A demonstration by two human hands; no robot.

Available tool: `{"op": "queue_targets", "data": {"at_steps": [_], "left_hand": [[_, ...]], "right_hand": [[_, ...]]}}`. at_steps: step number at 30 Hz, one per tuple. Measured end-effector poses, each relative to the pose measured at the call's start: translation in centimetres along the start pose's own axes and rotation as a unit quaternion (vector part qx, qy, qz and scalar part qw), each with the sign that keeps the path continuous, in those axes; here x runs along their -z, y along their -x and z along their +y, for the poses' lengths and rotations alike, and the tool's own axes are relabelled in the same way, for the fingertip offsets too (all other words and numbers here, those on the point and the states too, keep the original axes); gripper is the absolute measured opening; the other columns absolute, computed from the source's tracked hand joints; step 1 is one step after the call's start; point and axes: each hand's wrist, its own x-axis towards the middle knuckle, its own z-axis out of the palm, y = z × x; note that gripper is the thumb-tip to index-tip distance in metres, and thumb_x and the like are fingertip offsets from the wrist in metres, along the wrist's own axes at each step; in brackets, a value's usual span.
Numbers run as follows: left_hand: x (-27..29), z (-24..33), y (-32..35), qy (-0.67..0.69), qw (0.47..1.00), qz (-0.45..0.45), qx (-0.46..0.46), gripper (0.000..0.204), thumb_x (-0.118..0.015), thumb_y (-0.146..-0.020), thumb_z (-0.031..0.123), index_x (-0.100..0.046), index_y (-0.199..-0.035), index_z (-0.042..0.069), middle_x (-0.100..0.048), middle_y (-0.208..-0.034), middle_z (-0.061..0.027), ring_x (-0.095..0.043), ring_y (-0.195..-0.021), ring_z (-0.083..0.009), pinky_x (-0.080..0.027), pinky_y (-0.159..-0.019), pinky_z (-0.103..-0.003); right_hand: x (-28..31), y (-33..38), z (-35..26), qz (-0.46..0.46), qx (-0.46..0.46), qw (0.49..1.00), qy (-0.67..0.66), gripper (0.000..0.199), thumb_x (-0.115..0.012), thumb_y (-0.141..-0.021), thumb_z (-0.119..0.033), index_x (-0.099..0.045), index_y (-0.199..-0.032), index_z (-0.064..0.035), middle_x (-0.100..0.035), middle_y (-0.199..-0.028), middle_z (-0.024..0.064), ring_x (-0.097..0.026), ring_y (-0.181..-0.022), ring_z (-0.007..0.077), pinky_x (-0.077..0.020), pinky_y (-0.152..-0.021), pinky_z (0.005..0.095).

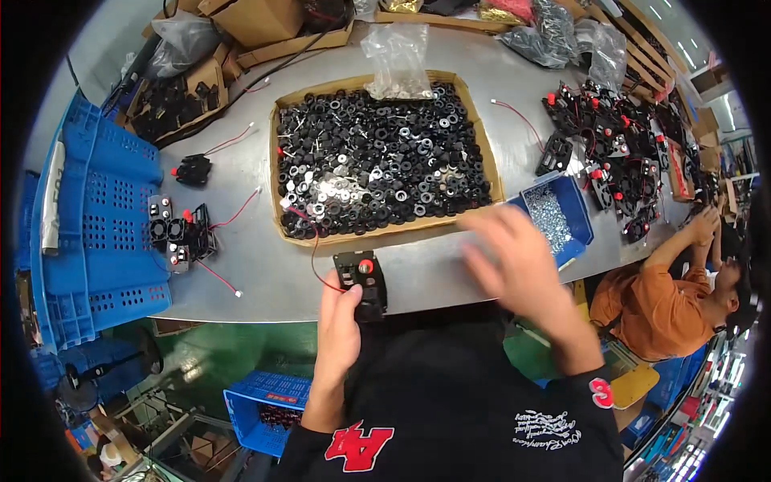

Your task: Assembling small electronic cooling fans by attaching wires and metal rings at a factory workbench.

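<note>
My left hand (pixel 339 328) is closed round a black plastic module (pixel 371 299) at the front edge of the bench. On the module's upper face sits a red-topped knob, and a thin red-and-black cable with a white plug (pixel 286 204) runs from it over the tray's rim. My right hand (pixel 514 261) is blurred, its thumb and fingers apart. It hovers by the front right corner of a shallow cardboard tray (pixel 385 229) full of black knobs, rings and metal washers. Beside that hand stands a blue bin (pixel 580 210) holding small silvery screws (pixel 548 218).
A clear plastic bag (pixel 397 60) lies on the tray's far edge. Similar modules (pixel 181 234) sit left, before a blue crate (pixel 104 217); many more modules (pixel 618 153) are piled right. Cardboard boxes (pixel 265 24) line the back. A person in orange (pixel 658 309) sits at the right.
</note>
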Motion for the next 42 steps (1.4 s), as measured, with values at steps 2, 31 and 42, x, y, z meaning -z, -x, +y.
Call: {"op": "queue_targets", "data": {"at_steps": [2, 31, 42], "left_hand": [[0.7, 0.9, -0.3, -0.051, 0.998, -0.013, -0.016, 0.032, -0.040, -0.091, 0.011, -0.053, -0.117, -0.002, -0.062, -0.105, -0.0079, -0.057, -0.092, -0.0133, -0.045, -0.084, -0.028], [1.7, 0.8, -1.6, -0.004, 0.983, -0.179, 0.030, 0.041, -0.041, -0.098, 0.022, -0.048, -0.131, -0.001, -0.064, -0.085, -0.0058, -0.057, -0.076, -0.0072, -0.043, -0.069, -0.025], [1.1, -0.4, -1.9, 0.189, 0.939, -0.222, 0.184, 0.028, -0.056, -0.096, 0.022, -0.059, -0.111, -0.001, -0.064, -0.093, -0.0051, -0.062, -0.075, -0.0072, -0.052, -0.062, -0.022]], "right_hand": [[0.4, -3.3, 2.7, -0.068, -0.041, 0.995, 0.060, 0.019, -0.065, -0.081, -0.009, -0.062, -0.100, -0.0038, -0.061, -0.092, 0.0150, -0.061, -0.085, 0.0342, -0.0499, -0.075, 0.0409], [-4.7, 0.8, -5.6, -0.046, -0.282, 0.793, -0.537, 0.023, -0.053, -0.090, 0.000, -0.052, -0.113, 0.0011, -0.060, -0.108, 0.0091, -0.060, -0.100, 0.0140, -0.0474, -0.092, 0.0308], [-8.2, 2.0, -5.6, 0.084, -0.142, 0.945, -0.282, 0.028, -0.068, -0.076, 0.000, -0.069, -0.104, -0.0039, -0.069, -0.098, 0.0079, -0.058, -0.100, 0.0260, -0.0448, -0.090, 0.0385]]}}
